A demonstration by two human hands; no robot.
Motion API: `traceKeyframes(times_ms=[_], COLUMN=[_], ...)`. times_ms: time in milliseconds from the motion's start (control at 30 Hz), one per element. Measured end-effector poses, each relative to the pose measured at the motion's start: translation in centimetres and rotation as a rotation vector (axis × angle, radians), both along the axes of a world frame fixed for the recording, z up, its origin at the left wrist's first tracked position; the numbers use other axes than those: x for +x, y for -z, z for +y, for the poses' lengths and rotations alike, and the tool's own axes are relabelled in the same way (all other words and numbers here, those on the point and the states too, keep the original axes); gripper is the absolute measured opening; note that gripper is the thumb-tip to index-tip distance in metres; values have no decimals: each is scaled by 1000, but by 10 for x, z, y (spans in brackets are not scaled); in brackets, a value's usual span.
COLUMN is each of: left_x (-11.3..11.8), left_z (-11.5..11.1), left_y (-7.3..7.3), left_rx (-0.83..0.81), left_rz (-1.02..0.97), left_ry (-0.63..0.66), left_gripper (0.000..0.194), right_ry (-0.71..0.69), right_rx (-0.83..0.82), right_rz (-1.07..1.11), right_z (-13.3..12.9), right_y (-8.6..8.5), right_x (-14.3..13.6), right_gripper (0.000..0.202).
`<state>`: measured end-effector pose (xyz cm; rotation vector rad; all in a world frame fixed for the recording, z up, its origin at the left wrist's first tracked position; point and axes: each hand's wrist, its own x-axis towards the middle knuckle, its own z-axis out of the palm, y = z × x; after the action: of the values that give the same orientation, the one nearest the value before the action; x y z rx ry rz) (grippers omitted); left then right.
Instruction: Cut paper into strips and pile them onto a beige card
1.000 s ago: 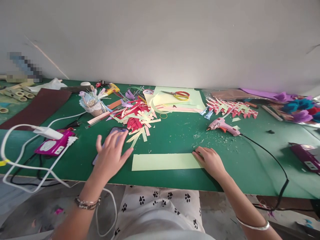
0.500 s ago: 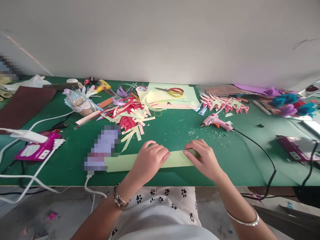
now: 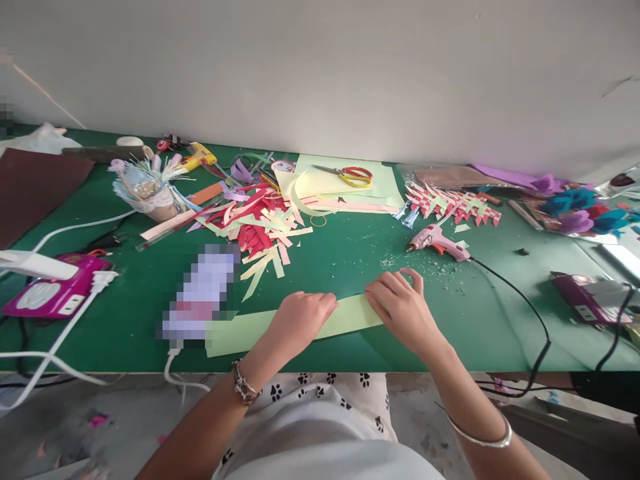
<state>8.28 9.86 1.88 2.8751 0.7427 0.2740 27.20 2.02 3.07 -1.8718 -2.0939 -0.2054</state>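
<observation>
A long pale green paper strip (image 3: 349,316) lies along the front of the table, tilted slightly up toward the right. My left hand (image 3: 301,323) is over its middle, fingers bent together and closed on the upper edge; the thumb is hidden. My right hand (image 3: 404,308) has its fingers curled over the strip's right end, which it covers, with one finger raised. A short gap of paper shows between the hands. The strip's left end reaches a blurred phone (image 3: 203,287) with a cable plugged in.
A pink glue gun (image 3: 440,241) rests beyond my right hand, its black cord trailing right. Paper scraps (image 3: 260,227) are heaped behind the phone. Scissors (image 3: 350,175) lie on paper sheets at the back. Purple power strips stand left (image 3: 60,287) and right (image 3: 583,297).
My right hand has turned and closed over the strip's right end, one finger now lifted. The strip slopes more, its left end nearer me. The view has shifted slightly.
</observation>
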Motion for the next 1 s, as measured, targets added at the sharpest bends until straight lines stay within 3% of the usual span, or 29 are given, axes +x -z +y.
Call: traceKeyframes(times_ms=[133, 233, 400, 667, 767, 1000], left_x=[10, 13, 14, 15, 6, -24], left_z=[-1, -1, -3, -4, -4, -7], left_y=[2, 3, 10, 21, 24, 23], left_rx=[6, -25, -110, 27, 28, -7], left_rz=[9, 10, 6, 35, 3, -28], left_ry=[35, 25, -71, -144, -95, 109], left_gripper=[33, 30, 32, 27, 21, 35], right_ry=[-122, -184, -149, -84, -60, -32], right_rx=[-40, -128, -128, -94, -73, -80], right_rz=[-101, -80, -15, -60, -97, -109], right_z=[9, 16, 19, 21, 21, 23], right_y=[-3, 7, 30, 46, 45, 44], right_x=[-11, -15, -17, -20, -22, -24], right_gripper=[26, 30, 34, 34, 31, 29])
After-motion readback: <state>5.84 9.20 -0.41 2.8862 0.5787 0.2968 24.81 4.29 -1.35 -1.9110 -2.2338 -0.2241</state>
